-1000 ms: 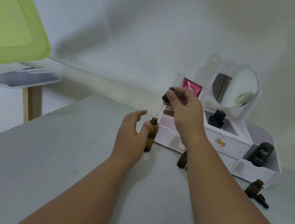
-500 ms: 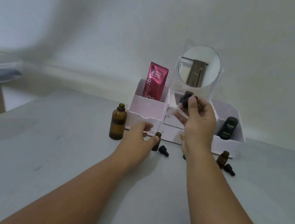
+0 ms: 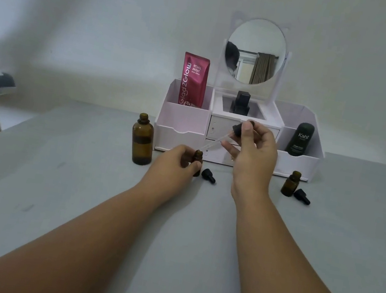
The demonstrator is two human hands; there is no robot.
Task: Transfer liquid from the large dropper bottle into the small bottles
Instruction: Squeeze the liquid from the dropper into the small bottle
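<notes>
At the fingers (image 3: 247, 133) of the right hand (image 3: 253, 161), the dropper (image 3: 237, 130) is being pinched by its black bulb, thumb and forefinger curling round the rubber so that a squeeze can release the liquid. Its glass tube is slanting down and to the left, the tip hanging just above the mouth of a small bottle (image 3: 197, 157); whether it is touching the rim I cannot tell. The left hand (image 3: 170, 165) is gripping that bottle, its fingers wrapping the body and holding it upright on the bench (image 3: 67, 176), probably because so light a bottle would tip at a nudge from the tube. A cap (image 3: 208, 175) is lying on its side just right of it, off so that the neck is open to the tip. Left of the hands, the large bottle (image 3: 142, 140) is standing upright and uncapped, near enough for the dropper to go back for more. Well off to the right, a second small bottle (image 3: 290, 183) is standing open with a second cap (image 3: 302, 196) lying just beside it, seemingly waiting its turn. Behind them all an organiser (image 3: 180, 123) is sitting against the wall, carrying a mirror (image 3: 256, 51), a red sachet (image 3: 193, 80), a green bottle (image 3: 300, 138) and a black bottle (image 3: 241, 102), out of the way of the work.
</notes>
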